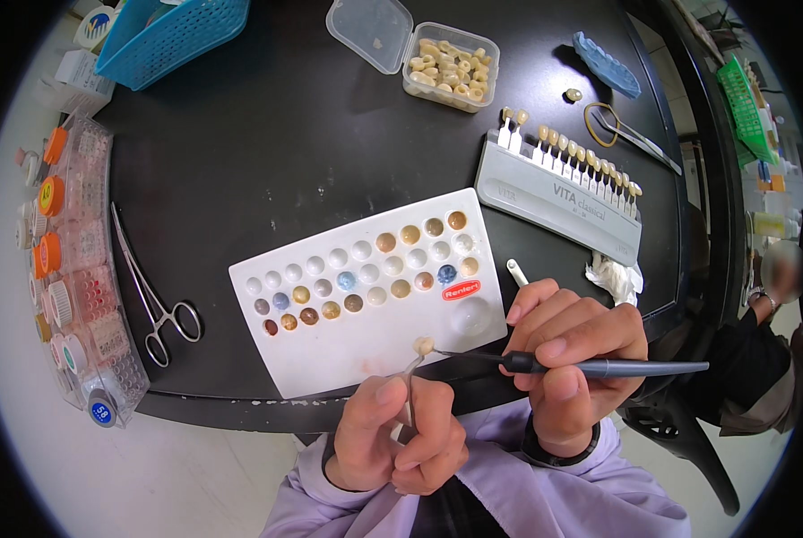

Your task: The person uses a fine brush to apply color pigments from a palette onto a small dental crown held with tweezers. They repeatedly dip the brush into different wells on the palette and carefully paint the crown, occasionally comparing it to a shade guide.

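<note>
My left hand is closed round thin metal tweezers, mostly hidden by the fingers. At their tip sits a small cream dental crown, above the front part of a white ceramic palette. My right hand grips a fine brush with a dark grey handle, like a pen. The brush's thin tip reaches left to the crown and appears to touch it. Rows of round wells in the palette hold brown, yellow, white and blue pastes.
A grey tooth shade guide lies behind the palette's right side, near crumpled tissue. Farther back is an open box of crowns. Scissor-handled forceps and stacked clear jar racks line the left. A blue basket stands far left.
</note>
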`<action>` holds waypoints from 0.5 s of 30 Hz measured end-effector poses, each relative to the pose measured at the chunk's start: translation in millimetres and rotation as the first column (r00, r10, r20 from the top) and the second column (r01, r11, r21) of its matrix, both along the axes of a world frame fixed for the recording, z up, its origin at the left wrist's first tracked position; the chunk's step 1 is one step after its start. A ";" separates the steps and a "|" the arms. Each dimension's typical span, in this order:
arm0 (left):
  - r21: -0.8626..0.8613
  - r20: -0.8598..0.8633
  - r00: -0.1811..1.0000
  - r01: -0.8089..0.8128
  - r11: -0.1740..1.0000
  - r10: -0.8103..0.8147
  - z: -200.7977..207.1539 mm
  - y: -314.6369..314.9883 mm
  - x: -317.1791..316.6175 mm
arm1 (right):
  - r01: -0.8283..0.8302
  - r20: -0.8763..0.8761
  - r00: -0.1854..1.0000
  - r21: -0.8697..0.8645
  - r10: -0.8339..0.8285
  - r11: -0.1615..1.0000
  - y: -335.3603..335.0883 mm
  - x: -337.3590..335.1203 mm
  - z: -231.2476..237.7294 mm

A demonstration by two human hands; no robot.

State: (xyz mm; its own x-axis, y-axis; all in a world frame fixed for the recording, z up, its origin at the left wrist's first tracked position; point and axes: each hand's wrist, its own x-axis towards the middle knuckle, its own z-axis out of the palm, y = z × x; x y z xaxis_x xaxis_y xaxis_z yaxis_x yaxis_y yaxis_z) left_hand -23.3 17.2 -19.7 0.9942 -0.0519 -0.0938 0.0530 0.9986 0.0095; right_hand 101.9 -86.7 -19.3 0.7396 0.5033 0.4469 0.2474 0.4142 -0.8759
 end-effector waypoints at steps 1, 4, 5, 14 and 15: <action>0.004 0.001 1.000 0.003 1.000 -0.003 0.0 0.2 0.2 | 0.012 -0.005 1.000 0.007 -0.012 1.000 0.3 -0.1 0.3; 0.009 0.004 1.000 -0.002 1.000 0.002 0.5 -0.6 0.4 | 0.035 -0.024 0.999 0.019 -0.034 0.999 1.0 -0.9 2.1; 0.010 0.006 1.000 -0.006 1.000 0.006 0.8 -1.1 0.4 | 0.034 -0.034 0.999 0.017 -0.034 0.999 0.8 -0.9 2.6; 0.011 0.000 1.000 0.003 1.000 -0.003 2.0 -2.5 1.6 | -0.004 -0.035 0.999 0.029 0.005 1.000 0.0 0.5 3.3; 0.010 0.000 1.000 0.004 1.000 -0.004 2.1 -2.6 1.7 | -0.018 -0.026 0.999 0.021 0.019 1.000 -0.5 1.2 2.9</action>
